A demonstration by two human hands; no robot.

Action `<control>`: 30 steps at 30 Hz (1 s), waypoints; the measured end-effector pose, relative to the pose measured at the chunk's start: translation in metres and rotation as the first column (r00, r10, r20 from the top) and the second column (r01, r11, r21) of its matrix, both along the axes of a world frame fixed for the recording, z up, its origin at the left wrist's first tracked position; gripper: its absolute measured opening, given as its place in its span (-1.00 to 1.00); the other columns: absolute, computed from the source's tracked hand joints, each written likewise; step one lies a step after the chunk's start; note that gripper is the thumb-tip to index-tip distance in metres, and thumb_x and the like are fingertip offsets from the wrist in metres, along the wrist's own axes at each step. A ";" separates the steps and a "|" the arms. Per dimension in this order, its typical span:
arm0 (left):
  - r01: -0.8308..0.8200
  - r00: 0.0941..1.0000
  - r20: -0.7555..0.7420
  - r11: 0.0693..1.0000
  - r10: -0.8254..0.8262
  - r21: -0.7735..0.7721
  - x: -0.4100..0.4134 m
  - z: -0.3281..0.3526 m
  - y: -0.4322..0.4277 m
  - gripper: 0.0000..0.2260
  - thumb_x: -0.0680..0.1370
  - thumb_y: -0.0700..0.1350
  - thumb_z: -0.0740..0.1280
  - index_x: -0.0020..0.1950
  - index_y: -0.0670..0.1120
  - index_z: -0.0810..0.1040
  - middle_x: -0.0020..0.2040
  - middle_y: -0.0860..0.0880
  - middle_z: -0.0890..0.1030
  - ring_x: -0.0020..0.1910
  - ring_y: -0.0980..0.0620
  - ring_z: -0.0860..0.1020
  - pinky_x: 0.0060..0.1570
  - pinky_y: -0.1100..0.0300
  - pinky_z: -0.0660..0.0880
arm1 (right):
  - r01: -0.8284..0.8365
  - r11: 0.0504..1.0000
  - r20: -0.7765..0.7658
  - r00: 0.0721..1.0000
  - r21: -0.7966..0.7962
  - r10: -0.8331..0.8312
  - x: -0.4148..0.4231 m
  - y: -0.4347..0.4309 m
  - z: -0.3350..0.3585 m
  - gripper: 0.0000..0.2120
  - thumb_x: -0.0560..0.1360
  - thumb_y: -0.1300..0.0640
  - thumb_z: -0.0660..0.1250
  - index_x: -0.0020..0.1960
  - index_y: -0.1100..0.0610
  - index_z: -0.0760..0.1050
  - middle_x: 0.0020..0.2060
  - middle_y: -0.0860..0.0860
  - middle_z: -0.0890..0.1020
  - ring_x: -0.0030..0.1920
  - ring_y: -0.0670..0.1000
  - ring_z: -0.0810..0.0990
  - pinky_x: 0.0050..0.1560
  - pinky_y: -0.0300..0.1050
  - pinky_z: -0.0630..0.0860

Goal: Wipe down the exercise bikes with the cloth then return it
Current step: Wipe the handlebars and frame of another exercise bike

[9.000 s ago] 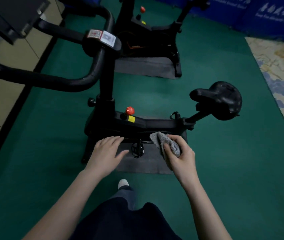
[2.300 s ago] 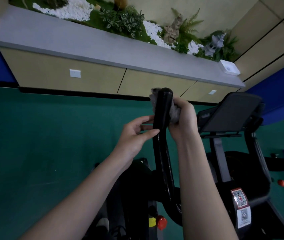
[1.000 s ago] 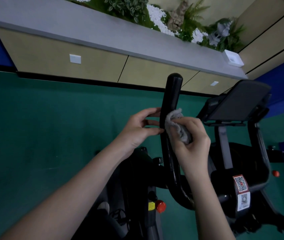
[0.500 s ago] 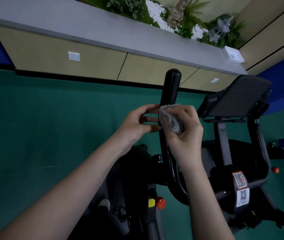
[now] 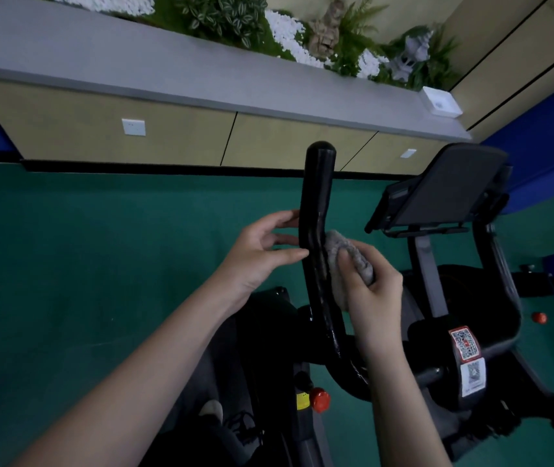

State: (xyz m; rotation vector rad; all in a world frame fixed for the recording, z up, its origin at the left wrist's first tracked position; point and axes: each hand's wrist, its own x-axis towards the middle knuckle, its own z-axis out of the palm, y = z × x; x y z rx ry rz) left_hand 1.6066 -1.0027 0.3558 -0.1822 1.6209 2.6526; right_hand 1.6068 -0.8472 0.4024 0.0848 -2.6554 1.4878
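Observation:
A black handlebar (image 5: 316,203) of the exercise bike rises in the middle of the view, its rounded end pointing at the wall. My right hand (image 5: 373,291) holds a crumpled grey cloth (image 5: 339,251) pressed against the bar's right side, about halfway along it. My left hand (image 5: 255,254) touches the bar's left side at the same height, thumb and fingertips on it and fingers spread. The bike's dark console screen (image 5: 444,187) and a post with QR stickers (image 5: 467,358) stand to the right.
Green floor lies all around the bike. A low beige wall unit with a grey ledge (image 5: 201,79), plants and white pebbles runs across the back. A small white box (image 5: 440,102) sits on the ledge's right end. Red knobs (image 5: 319,399) stick out from the frame below.
My right hand has slid the cloth back down the handlebar from near its tip. My left hand has stayed on the bar's left side.

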 end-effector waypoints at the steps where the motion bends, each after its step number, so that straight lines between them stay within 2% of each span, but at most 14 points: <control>1: 0.001 1.000 -0.001 1.000 -0.001 -0.003 0.000 0.000 0.001 -0.55 0.40 -0.41 0.41 0.19 0.00 0.52 0.10 0.02 0.61 -0.07 0.16 0.60 -0.06 0.35 0.51 | 0.031 0.996 0.063 0.998 -0.089 -0.025 -0.003 -0.002 0.000 -0.89 0.56 0.24 0.30 0.00 0.16 0.61 -0.13 0.05 0.69 -0.06 0.02 0.66 0.01 -0.02 0.58; 4: -0.017 1.000 -0.006 1.000 0.017 0.010 -0.001 -0.001 0.004 -0.55 0.39 -0.42 0.42 0.19 -0.04 0.53 0.14 -0.04 0.60 -0.08 0.15 0.60 -0.07 0.34 0.51 | 0.115 0.924 0.205 0.978 -0.364 -0.040 -0.019 -0.021 0.004 -0.84 0.57 0.31 0.25 0.01 0.18 0.61 -0.06 0.17 0.68 0.03 0.14 0.66 0.13 0.04 0.56; 6: -0.028 1.000 -0.008 0.999 0.028 0.027 -0.001 -0.003 0.005 -0.55 0.39 -0.43 0.41 0.17 -0.02 0.55 0.12 -0.02 0.61 -0.09 0.14 0.60 -0.07 0.33 0.51 | 0.124 0.884 0.263 0.965 -0.451 -0.001 -0.026 -0.028 0.006 -0.82 0.58 0.32 0.22 0.01 0.20 0.59 -0.07 0.17 0.68 0.00 0.11 0.66 0.11 -0.01 0.56; 11: -0.020 1.000 -0.012 0.999 0.020 0.037 -0.002 -0.006 0.003 -0.58 0.41 -0.40 0.41 0.17 -0.02 0.56 0.14 -0.05 0.62 -0.05 0.08 0.61 -0.03 0.31 0.51 | 0.110 0.862 0.391 0.914 -0.494 0.107 -0.020 -0.011 0.007 -0.85 0.59 0.33 0.20 -0.04 0.26 0.55 -0.17 0.16 0.64 -0.19 0.04 0.62 -0.11 -0.14 0.55; 17: -0.009 1.000 -0.008 0.999 0.010 0.040 -0.003 -0.005 0.001 -0.61 0.44 -0.39 0.38 0.18 -0.03 0.56 0.20 -0.13 0.59 0.02 -0.01 0.60 0.07 0.23 0.52 | 0.160 0.804 0.433 0.892 -0.573 0.131 -0.031 -0.019 0.008 -0.86 0.59 0.33 0.19 -0.06 0.28 0.52 -0.22 0.12 0.65 -0.24 -0.01 0.64 -0.17 -0.21 0.60; 21: -0.005 1.000 -0.006 1.000 0.005 -0.006 -0.002 -0.004 -0.003 -0.62 0.45 -0.36 0.39 0.19 -0.02 0.55 0.14 -0.01 0.62 0.00 0.07 0.62 0.02 0.30 0.51 | 0.066 0.882 0.421 0.894 -0.467 0.156 -0.018 0.001 0.005 -0.86 0.57 0.31 0.24 0.04 0.30 0.56 -0.18 0.14 0.67 -0.19 0.03 0.65 -0.11 -0.12 0.58; 25: -0.014 1.000 -0.016 1.000 0.013 -0.023 -0.003 -0.002 -0.004 -0.64 0.45 -0.36 0.38 0.13 0.02 0.56 0.07 0.05 0.63 -0.06 0.14 0.63 -0.04 0.35 0.50 | 0.042 0.923 0.287 0.955 -0.382 0.075 -0.014 -0.009 0.002 -0.86 0.56 0.33 0.27 0.01 0.21 0.60 -0.16 0.10 0.67 -0.14 0.04 0.64 -0.04 -0.06 0.56; 28: -0.029 1.000 0.000 0.999 0.029 -0.021 -0.004 -0.001 -0.002 -0.67 0.47 -0.34 0.37 0.10 0.04 0.57 0.08 0.04 0.62 -0.05 0.19 0.61 -0.06 0.37 0.49 | -0.026 0.975 0.210 0.975 -0.219 0.073 -0.009 -0.002 0.003 -0.88 0.55 0.28 0.30 0.00 0.17 0.61 -0.14 0.10 0.69 -0.07 0.09 0.66 0.05 0.07 0.56; 30: -0.033 0.999 0.007 0.999 0.034 -0.035 -0.004 -0.002 -0.001 -0.71 0.50 -0.30 0.37 0.09 0.07 0.58 0.08 0.06 0.63 -0.01 0.21 0.60 -0.08 0.37 0.49 | -0.072 0.994 0.166 0.983 -0.084 0.085 0.000 0.007 0.004 -0.88 0.54 0.24 0.34 0.02 0.12 0.63 -0.15 0.02 0.70 -0.06 0.02 0.67 0.03 0.04 0.59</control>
